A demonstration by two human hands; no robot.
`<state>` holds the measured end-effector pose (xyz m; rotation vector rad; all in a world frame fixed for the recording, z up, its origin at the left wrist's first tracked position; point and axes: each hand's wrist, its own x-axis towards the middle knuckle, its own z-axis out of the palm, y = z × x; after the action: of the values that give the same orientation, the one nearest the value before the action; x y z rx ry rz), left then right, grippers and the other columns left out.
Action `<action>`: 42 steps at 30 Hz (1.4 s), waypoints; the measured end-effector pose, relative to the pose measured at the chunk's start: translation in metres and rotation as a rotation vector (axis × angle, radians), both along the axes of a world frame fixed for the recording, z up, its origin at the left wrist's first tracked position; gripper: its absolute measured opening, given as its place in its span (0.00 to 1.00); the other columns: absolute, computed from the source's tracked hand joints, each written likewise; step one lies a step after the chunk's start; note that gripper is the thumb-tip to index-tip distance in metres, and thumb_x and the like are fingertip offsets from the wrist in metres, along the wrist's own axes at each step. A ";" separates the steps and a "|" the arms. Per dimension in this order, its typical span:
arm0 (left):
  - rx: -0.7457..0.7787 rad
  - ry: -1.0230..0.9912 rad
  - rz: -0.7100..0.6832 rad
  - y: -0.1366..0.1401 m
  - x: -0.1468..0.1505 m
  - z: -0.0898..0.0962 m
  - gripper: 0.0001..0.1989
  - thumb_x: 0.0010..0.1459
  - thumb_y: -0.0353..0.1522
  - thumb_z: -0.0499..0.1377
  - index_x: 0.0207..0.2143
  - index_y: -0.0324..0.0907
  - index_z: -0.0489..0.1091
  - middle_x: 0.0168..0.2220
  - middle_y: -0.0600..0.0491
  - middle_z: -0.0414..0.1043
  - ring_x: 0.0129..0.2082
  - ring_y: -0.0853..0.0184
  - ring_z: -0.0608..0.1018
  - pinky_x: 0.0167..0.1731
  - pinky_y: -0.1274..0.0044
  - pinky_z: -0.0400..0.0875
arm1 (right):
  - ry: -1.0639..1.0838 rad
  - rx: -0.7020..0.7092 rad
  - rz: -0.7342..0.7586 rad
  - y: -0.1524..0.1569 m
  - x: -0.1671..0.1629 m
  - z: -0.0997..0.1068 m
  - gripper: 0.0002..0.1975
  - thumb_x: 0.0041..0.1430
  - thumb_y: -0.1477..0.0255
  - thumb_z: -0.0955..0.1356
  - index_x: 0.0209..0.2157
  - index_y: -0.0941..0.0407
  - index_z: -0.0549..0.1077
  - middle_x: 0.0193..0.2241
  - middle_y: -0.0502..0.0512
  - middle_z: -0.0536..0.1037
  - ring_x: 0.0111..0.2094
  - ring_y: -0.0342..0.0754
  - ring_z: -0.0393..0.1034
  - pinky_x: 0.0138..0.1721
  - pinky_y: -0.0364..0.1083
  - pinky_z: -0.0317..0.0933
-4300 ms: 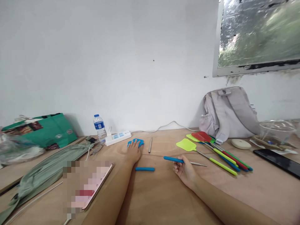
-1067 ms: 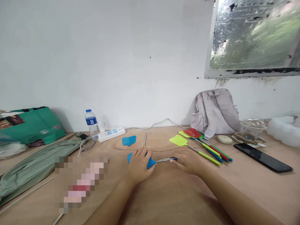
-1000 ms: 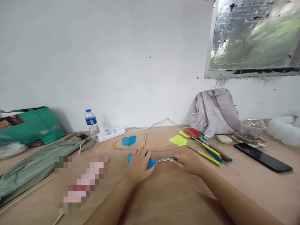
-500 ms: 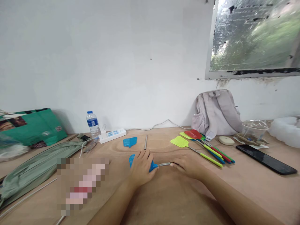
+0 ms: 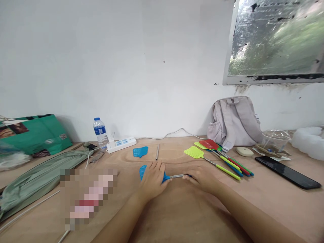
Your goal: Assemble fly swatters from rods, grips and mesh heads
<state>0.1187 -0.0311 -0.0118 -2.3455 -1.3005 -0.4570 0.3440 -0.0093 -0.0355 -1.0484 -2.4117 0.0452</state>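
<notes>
My left hand [image 5: 153, 178] is closed over the head of a blue fly swatter [image 5: 143, 172] and presses it to the table. The swatter's blue neck pokes out beside my thumb, with a thin metal rod [image 5: 177, 176] running to the right from it. My right hand [image 5: 201, 179] pinches the far end of that rod, where a dark blue bit shows at the fingertips; the rest is hidden under the palm. Beyond my left hand lie a loose blue swatter head [image 5: 140, 152] and a separate metal rod [image 5: 157, 152].
To the right lie a yellow-green swatter [image 5: 194, 152] and a pile of others with a red one [image 5: 209, 144] on top. Behind stand a backpack [image 5: 235, 121], a power strip [image 5: 123, 145] and a water bottle [image 5: 100, 131]. A black phone [image 5: 287, 172] lies far right.
My right hand's fingers have shifted slightly on the rod, and a dark blue bit now shows at their tips. My left hand stays on the swatter head.
</notes>
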 end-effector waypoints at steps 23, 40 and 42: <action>-0.012 0.039 -0.032 0.001 -0.004 0.003 0.16 0.52 0.44 0.52 0.32 0.39 0.61 0.35 0.48 0.63 0.37 0.59 0.65 0.37 0.68 0.60 | -0.094 -0.118 -0.026 -0.007 -0.012 0.002 0.20 0.61 0.60 0.53 0.35 0.54 0.71 0.32 0.53 0.77 0.32 0.47 0.68 0.30 0.42 0.54; 0.253 0.018 -0.398 0.021 -0.020 -0.001 0.06 0.57 0.29 0.51 0.35 0.42 0.67 0.36 0.56 0.70 0.44 0.68 0.68 0.51 0.70 0.58 | 0.013 -0.144 -0.040 -0.002 -0.024 0.005 0.21 0.61 0.59 0.53 0.38 0.52 0.72 0.33 0.53 0.77 0.33 0.47 0.69 0.32 0.42 0.57; 0.259 0.021 -0.408 0.020 -0.021 0.002 0.07 0.58 0.28 0.50 0.36 0.42 0.67 0.34 0.56 0.70 0.44 0.68 0.68 0.51 0.69 0.60 | -0.002 -0.104 -0.054 0.000 -0.023 0.007 0.21 0.60 0.58 0.54 0.38 0.52 0.72 0.33 0.54 0.77 0.33 0.47 0.70 0.33 0.43 0.57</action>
<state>0.0980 -0.0109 -0.0102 -2.3775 -0.6971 -0.6777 0.3211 -0.0095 -0.0282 -1.1598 -2.4033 0.1528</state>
